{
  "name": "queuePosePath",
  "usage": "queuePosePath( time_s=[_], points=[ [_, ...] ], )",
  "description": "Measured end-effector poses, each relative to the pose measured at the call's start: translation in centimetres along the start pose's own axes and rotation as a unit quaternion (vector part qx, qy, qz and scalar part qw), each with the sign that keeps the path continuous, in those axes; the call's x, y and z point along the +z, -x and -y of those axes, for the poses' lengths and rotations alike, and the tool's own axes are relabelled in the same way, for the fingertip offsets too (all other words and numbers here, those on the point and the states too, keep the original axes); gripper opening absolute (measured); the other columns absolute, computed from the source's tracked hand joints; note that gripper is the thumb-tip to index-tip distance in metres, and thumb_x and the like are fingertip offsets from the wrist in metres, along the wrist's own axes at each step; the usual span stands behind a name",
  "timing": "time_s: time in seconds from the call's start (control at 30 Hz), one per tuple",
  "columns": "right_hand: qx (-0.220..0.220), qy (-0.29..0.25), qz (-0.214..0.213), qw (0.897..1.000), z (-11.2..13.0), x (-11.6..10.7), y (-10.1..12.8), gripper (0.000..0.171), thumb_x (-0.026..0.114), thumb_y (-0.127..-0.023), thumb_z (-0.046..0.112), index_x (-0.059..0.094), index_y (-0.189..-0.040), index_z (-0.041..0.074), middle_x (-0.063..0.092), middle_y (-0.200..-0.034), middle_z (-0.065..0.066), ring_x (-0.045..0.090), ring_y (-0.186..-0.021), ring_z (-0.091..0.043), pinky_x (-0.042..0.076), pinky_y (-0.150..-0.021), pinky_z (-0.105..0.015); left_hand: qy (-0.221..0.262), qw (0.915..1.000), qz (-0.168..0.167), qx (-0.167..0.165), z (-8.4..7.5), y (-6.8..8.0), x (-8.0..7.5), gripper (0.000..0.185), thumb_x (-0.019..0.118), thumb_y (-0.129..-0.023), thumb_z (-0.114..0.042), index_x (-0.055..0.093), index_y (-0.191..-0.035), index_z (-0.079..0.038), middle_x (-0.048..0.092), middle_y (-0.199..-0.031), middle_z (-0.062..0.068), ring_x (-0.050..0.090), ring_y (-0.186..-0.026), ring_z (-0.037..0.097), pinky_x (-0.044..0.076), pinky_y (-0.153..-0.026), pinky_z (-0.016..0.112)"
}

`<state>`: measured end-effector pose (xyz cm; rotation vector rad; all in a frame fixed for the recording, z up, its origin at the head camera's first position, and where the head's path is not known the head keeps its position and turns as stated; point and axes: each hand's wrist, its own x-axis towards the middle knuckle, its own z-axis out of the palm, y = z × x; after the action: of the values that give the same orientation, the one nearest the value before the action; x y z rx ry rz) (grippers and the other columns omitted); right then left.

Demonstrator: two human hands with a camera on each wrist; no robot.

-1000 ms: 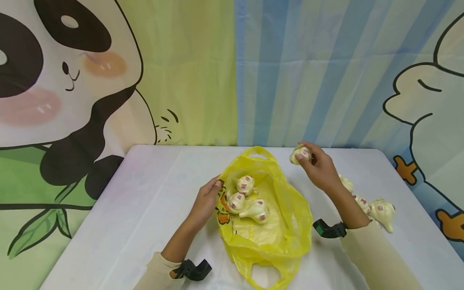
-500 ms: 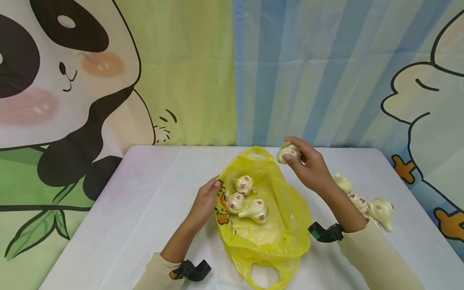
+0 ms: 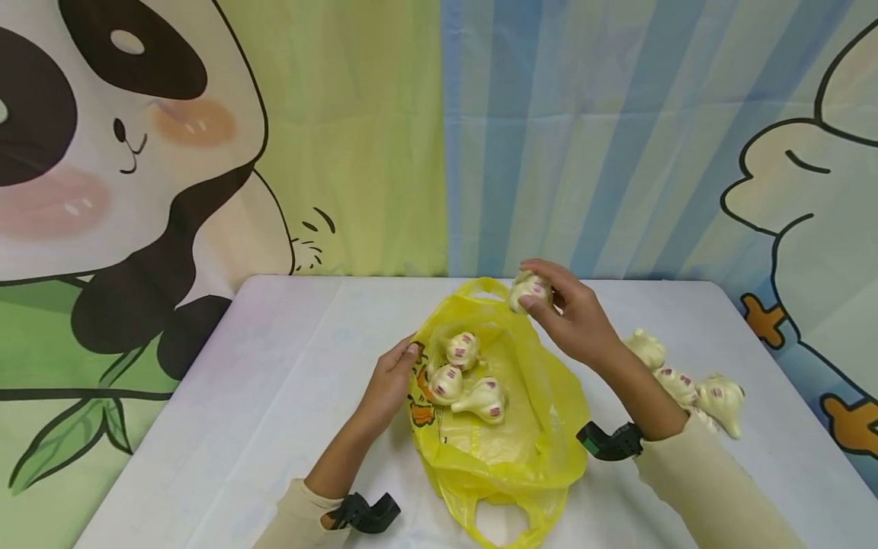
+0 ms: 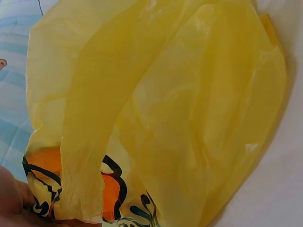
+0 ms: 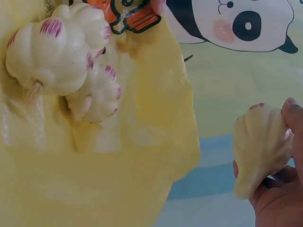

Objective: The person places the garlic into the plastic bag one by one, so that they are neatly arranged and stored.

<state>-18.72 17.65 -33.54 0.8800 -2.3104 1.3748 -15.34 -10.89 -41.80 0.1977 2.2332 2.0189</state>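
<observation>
Garlic bulb (image 3: 528, 290) pinched in right hand (image 3: 572, 316); left hand (image 3: 391, 377) grips unlettered yellow bag (image 3: 549, 396).

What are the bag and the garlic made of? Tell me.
Bag: thin yellow plastic film, by its look; it is translucent, glossy and creased, with a printed orange-and-black cartoon.
Garlic in the right hand: probably a moulded plastic or rubber replica; smooth, cream, slightly shiny, with neat purple marks. Real garlic cannot be ruled out.
</observation>
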Motion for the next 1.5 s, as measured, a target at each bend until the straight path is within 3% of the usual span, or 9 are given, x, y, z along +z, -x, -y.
queuePosePath(
  time_s=[0.2, 0.37, 0.77, 1.0, 1.2, 1.5],
  points=[
    [-0.014, -0.017, 0.024, 0.999, 0.7, 0.7, -0.5, 0.046, 0.059, -0.095, -0.002, 0.049, -0.140, 0.003, 0.045, -0.142, -0.015, 0.056, -0.084, -0.015, 0.048, -0.071, -0.020, -0.002, 1.0000, -0.001, 0.000, 0.0, 0.1, 0.0, 0.046, 0.035, -0.107, -0.029, 0.044, -0.146, -0.006, 0.049, -0.142, 0.015, 0.043, -0.132, 0.025, 0.029, -0.111, 0.046],
    [-0.024, -0.040, 0.060, 0.997, 0.8, 1.7, -0.5, 0.044, 0.058, -0.097, 0.002, 0.048, -0.140, 0.002, 0.043, -0.145, -0.015, 0.060, -0.095, -0.018, 0.051, -0.076, -0.023, 0.000, 1.0000, -0.003, -0.001, -0.1, 0.1, -0.1, 0.045, 0.036, -0.107, -0.029, 0.045, -0.146, -0.007, 0.050, -0.141, 0.015, 0.043, -0.131, 0.026, 0.029, -0.111, 0.047],
    [0.050, -0.094, 0.173, 0.979, -0.6, 3.7, 0.6, 0.043, 0.062, -0.096, 0.006, 0.052, -0.137, 0.004, 0.042, -0.146, -0.016, 0.055, -0.119, -0.027, 0.052, -0.087, -0.033, 0.009, 0.9999, 0.000, 0.005, -0.1, 0.0, -0.2, 0.045, 0.036, -0.107, -0.028, 0.045, -0.145, -0.006, 0.051, -0.139, 0.017, 0.047, -0.127, 0.028, 0.032, -0.109, 0.048],
    [0.088, -0.085, 0.188, 0.975, -1.1, 4.1, 1.0, 0.040, 0.067, -0.093, 0.011, 0.057, -0.132, 0.007, 0.045, -0.144, -0.013, 0.044, -0.131, -0.030, 0.048, -0.096, -0.042, 0.010, 0.9999, 0.001, 0.009, -0.1, 0.0, -0.2, 0.045, 0.036, -0.107, -0.029, 0.045, -0.145, -0.006, 0.050, -0.140, 0.016, 0.045, -0.129, 0.026, 0.031, -0.109, 0.047],
    [0.114, -0.088, 0.206, 0.968, -1.5, 4.6, 1.4, 0.044, 0.069, -0.092, 0.014, 0.056, -0.133, 0.003, 0.045, -0.144, -0.015, 0.044, -0.131, -0.031, 0.046, -0.098, -0.044, 0.008, 0.9999, 0.001, 0.006, -0.1, 0.0, -0.2, 0.045, 0.036, -0.107, -0.029, 0.045, -0.145, -0.007, 0.050, -0.141, 0.015, 0.045, -0.130, 0.025, 0.031, -0.110, 0.047],
    [0.111, -0.061, 0.221, 0.967, -1.7, 5.1, 1.7, 0.043, 0.070, -0.092, 0.016, 0.058, -0.131, 0.003, 0.047, -0.143, -0.017, 0.044, -0.131, -0.032, 0.044, -0.100, -0.047, 0.011, 0.9999, 0.001, -0.001, -0.4, 0.0, -0.1, 0.045, 0.036, -0.107, -0.029, 0.045, -0.145, -0.007, 0.051, -0.140, 0.015, 0.047, -0.128, 0.028, 0.034, -0.108, 0.047]
  ],
)
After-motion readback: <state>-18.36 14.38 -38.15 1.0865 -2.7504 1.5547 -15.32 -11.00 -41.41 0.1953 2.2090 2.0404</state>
